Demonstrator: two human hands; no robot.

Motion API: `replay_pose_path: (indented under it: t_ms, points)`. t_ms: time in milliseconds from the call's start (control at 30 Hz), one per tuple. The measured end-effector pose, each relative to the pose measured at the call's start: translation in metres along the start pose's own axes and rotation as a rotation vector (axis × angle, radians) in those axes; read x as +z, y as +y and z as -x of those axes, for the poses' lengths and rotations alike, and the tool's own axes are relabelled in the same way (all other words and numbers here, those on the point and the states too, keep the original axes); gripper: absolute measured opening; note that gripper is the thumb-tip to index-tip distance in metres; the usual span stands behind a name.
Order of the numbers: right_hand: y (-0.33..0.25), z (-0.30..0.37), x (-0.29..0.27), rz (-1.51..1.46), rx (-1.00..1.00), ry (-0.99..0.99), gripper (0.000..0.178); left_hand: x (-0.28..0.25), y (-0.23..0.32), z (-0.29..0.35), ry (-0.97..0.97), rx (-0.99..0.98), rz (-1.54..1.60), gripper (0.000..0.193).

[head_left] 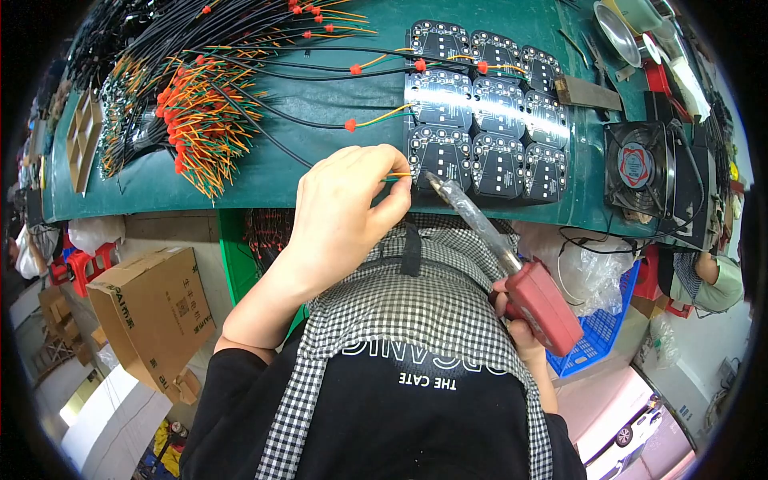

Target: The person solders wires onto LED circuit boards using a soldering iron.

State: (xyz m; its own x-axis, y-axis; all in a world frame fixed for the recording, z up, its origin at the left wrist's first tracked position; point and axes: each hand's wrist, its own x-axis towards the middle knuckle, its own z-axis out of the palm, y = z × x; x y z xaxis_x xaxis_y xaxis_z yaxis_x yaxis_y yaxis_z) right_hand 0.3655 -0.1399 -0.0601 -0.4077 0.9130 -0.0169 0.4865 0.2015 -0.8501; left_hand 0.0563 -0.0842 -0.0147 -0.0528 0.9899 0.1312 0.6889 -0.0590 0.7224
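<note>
Pinching an orange wire point(398, 174) in the left hand point(346, 210), right hand point(512, 308) clamped on a red soldering gun point(512, 264), over black circuit boards point(484, 112) near the green worktop point(320, 96)'s front edge.

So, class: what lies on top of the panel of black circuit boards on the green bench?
Thin orange, yellow and green wires with red sleeves trail across the circuit boards' top row. The soldering iron tip meets the near edge. The left hand hides that corner.

Nine black circuit boards point(480, 112); one soldering iron point(512, 264); one fan point(638, 168)
</note>
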Motion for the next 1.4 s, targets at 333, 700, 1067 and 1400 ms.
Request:
replay_pose_path:
  t_ms: [333, 700, 1067, 1400]
  points:
    - [-0.023, -0.014, 0.004, -0.406, 0.162, 0.069, 0.082, -0.008, 0.001, -0.001, -0.038, -0.090, 0.197, 0.012]
    - [-0.015, -0.011, 0.006, -0.376, 0.098, 0.071, 0.085, -0.011, -0.007, -0.006, -0.033, -0.041, 0.191, 0.007]
    - [0.001, -0.004, 0.003, -0.086, 0.021, 0.003, 0.071, -0.005, -0.004, -0.008, -0.018, -0.096, 0.143, 0.010]
    - [0.003, -0.003, 0.002, 0.011, -0.011, -0.043, 0.072, -0.005, -0.006, -0.009, -0.031, -0.068, 0.175, 0.011]
